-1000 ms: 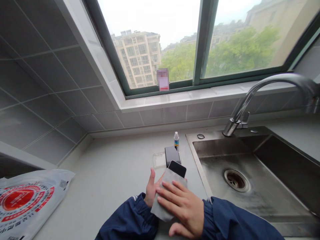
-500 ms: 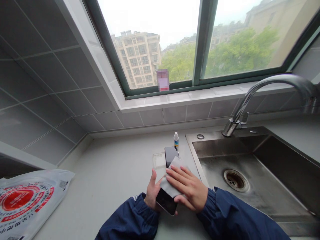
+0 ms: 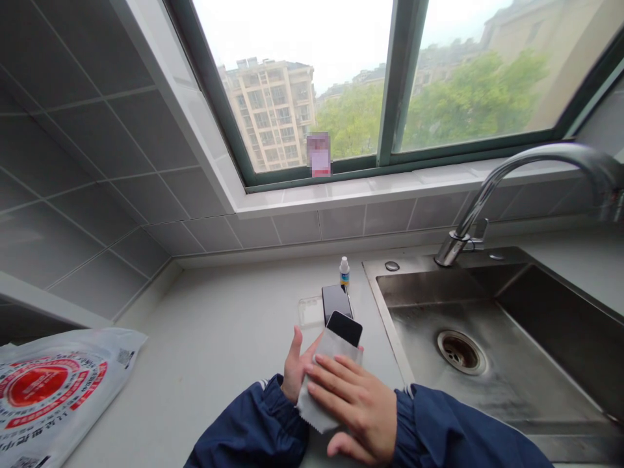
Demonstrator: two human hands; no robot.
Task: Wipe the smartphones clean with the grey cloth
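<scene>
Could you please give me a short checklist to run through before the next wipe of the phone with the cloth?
1. Left hand has the phone firmly: ok, it cradles it from below.
2. Right hand presses the cloth flat on the screen: ok.
3. Whole screen covered: not ok, the far end shows bare.
4. Second phone on the counter out of the way: ok, apart.
5. Small bottle upright and capped: ok.
6. Screen clean under the cloth: cannot tell.
</scene>
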